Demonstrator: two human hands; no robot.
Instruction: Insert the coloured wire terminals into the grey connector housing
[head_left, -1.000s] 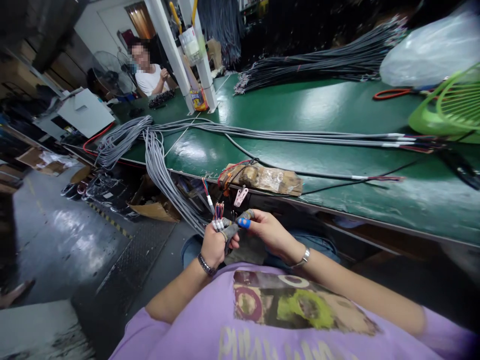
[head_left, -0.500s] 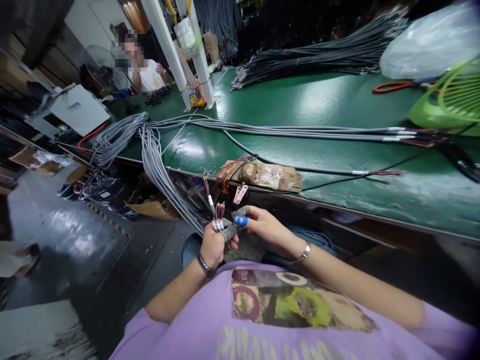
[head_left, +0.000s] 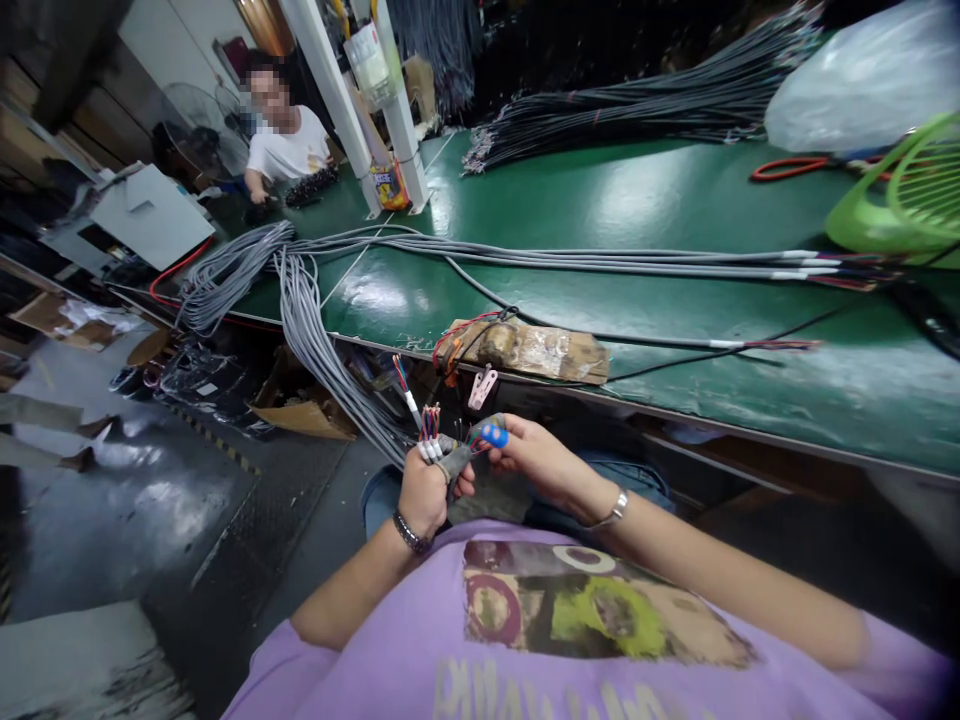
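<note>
My left hand (head_left: pixel 427 490) is closed around the ends of several grey cables (head_left: pixel 315 340), whose white sleeves and coloured wire ends (head_left: pixel 430 422) stick up above the fist. One cable end (head_left: pixel 405 385) leans apart from the bunch, to the left. Grey coverings wrap some fingers of both hands. My right hand (head_left: pixel 529 455), with blue tape on a finger, pinches thin coloured wires that stretch across from the left hand's fingertips. Which cable those wires belong to is hidden by the fingers.
A green workbench (head_left: pixel 600 210) carries long grey cables, a black cable bundle (head_left: pixel 615 115), a green basket (head_left: pixel 892 200) and a plastic bag (head_left: pixel 862 85). A wooden block (head_left: pixel 536 350) and pink clip (head_left: pixel 482 387) sit at its front edge. Another person (head_left: pixel 289 145) works across the bench.
My right hand has shifted slightly right, and coloured wires now show between my hands. My left hand stays closed on the cables. The other person has lowered an arm to the bench.
</note>
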